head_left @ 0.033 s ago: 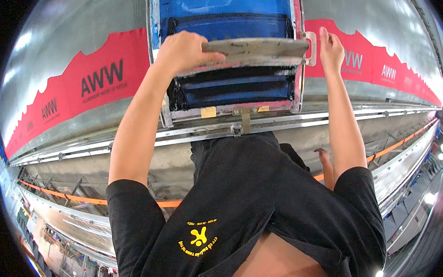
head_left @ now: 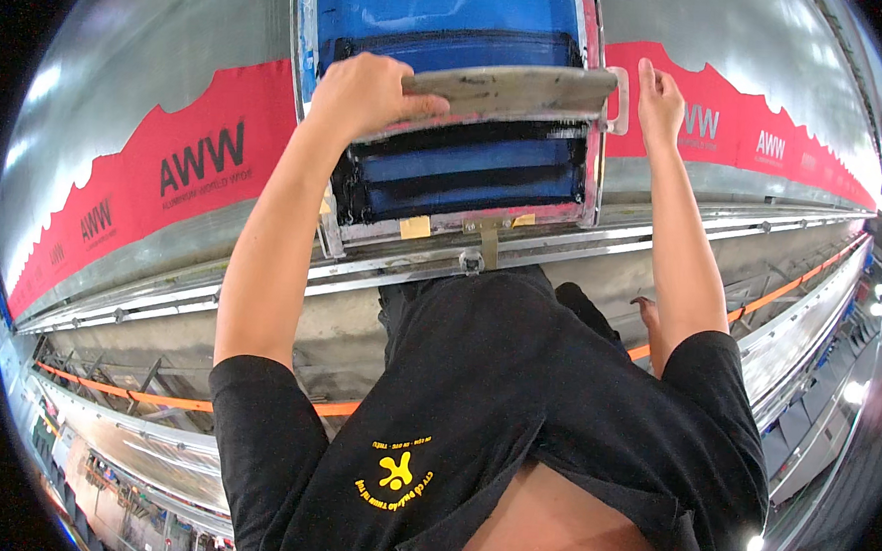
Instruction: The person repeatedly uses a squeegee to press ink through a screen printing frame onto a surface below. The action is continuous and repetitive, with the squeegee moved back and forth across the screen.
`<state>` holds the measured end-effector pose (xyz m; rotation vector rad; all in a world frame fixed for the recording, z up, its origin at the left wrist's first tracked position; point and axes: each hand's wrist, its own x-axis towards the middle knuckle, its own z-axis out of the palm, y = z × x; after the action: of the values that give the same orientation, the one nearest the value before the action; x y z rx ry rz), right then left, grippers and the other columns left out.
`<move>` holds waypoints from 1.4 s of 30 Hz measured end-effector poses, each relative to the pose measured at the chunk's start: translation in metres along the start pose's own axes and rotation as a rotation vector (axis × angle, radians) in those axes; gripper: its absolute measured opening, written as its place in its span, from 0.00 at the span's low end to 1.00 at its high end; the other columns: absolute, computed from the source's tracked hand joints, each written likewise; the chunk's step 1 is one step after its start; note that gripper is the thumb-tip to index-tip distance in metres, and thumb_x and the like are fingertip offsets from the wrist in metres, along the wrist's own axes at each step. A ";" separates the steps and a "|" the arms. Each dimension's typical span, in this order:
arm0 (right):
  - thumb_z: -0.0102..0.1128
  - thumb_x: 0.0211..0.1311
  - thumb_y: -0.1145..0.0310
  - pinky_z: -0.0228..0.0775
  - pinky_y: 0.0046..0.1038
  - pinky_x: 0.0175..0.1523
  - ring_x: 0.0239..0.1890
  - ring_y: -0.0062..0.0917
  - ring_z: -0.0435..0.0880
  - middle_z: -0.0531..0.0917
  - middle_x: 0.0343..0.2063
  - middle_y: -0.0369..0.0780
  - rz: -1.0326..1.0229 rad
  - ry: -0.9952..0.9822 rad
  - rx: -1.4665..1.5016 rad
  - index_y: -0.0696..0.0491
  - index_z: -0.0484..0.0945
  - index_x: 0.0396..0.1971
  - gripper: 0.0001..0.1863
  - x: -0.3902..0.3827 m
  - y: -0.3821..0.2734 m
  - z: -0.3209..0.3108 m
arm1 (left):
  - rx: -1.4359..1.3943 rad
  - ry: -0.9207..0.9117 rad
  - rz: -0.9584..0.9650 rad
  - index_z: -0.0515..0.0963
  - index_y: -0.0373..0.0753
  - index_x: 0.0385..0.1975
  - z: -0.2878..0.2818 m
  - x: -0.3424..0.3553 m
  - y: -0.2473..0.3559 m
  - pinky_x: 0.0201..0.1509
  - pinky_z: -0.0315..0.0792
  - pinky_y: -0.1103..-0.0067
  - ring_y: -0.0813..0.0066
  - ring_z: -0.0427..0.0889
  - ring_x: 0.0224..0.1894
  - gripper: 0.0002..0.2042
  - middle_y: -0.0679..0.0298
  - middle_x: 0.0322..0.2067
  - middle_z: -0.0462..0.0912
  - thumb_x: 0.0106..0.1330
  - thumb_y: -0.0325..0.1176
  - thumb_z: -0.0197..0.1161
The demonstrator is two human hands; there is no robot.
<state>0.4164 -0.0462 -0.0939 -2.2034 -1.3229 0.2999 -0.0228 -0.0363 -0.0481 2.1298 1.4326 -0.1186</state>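
Observation:
My left hand (head_left: 361, 94) is closed around the left end of a long, flat squeegee (head_left: 515, 93) with a grey, stained upper part. The squeegee lies across a blue screen-printing frame (head_left: 591, 174), its lower edge at the mesh. Black ink (head_left: 465, 194) lies in wide bands on the blue mesh, nearer to me than the squeegee and also beyond it. My right hand (head_left: 660, 105) hovers just right of the frame, beside a pale pink loop handle (head_left: 619, 100). It looks apart from the handle, with fingers loosely extended and nothing visible in them.
Under the frame runs a long grey sheet with a red printed band (head_left: 208, 154). A metal rail (head_left: 181, 287) edges the table before me, with a bracket (head_left: 488, 246) at the frame's near side. An orange strip (head_left: 175, 399) runs behind. Another person's limb (head_left: 650, 321) shows near my right arm.
The squeegee has shifted slightly away from me and tilted, showing more of its face, with my left hand still on it. My right hand has barely moved.

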 end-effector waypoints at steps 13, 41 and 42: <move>0.67 0.75 0.55 0.61 0.23 0.24 0.20 0.12 0.69 0.75 0.23 0.27 0.415 -0.489 0.576 0.52 0.84 0.54 0.18 -0.004 -0.007 0.006 | -0.165 0.121 0.113 0.82 0.51 0.62 0.015 0.018 -0.008 0.62 0.78 0.60 0.51 0.85 0.57 0.22 0.58 0.54 0.88 0.68 0.40 0.69; 0.66 0.70 0.56 0.77 0.36 0.60 0.52 0.35 0.89 0.91 0.45 0.46 -0.055 -0.019 0.525 0.57 0.89 0.46 0.19 0.025 0.032 0.024 | -0.194 0.203 -0.074 0.85 0.45 0.60 0.124 -0.107 0.122 0.71 0.73 0.65 0.59 0.80 0.67 0.28 0.60 0.63 0.84 0.54 0.30 0.75; 0.66 0.69 0.54 0.77 0.37 0.60 0.53 0.36 0.89 0.91 0.46 0.46 -0.003 -0.009 0.530 0.55 0.89 0.46 0.19 0.031 0.046 0.028 | -0.168 0.191 -0.065 0.84 0.45 0.60 0.122 -0.097 0.133 0.71 0.73 0.64 0.59 0.80 0.67 0.28 0.60 0.63 0.84 0.54 0.29 0.74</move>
<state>0.4535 -0.0271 -0.1400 -1.7534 -1.0942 0.5860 0.0807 -0.2127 -0.0612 2.0008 1.5616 0.1798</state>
